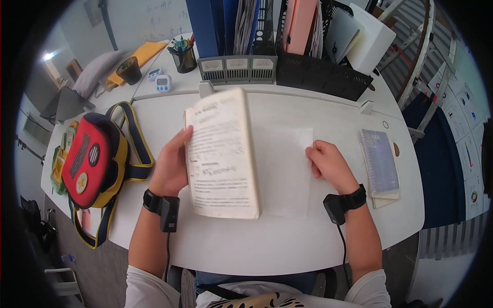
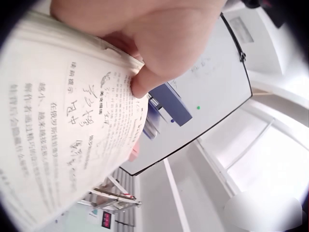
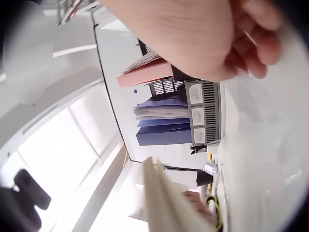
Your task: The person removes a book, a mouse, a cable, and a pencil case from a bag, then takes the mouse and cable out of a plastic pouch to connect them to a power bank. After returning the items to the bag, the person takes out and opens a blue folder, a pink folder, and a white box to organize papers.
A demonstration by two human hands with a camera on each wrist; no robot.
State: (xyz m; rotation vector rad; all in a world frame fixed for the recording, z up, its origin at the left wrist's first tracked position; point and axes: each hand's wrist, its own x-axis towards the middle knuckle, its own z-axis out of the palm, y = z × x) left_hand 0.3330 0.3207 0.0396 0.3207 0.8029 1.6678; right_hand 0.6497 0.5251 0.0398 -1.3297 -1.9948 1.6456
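One crooked tug could crease the clear film (image 1: 283,174) my right hand (image 1: 331,163) pinches, left hand (image 1: 171,165) gripping the book (image 1: 221,159).

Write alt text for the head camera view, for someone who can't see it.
A person's left hand holds up a printed book over a white desk, while the right hand pinches a translucent sheet beside it. A red backpack lies left, a spiral notebook right.

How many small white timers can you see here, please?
2: the nearer timer is to the left of the pen cup; the farther timer is just behind it, slightly left. Others may be hidden.
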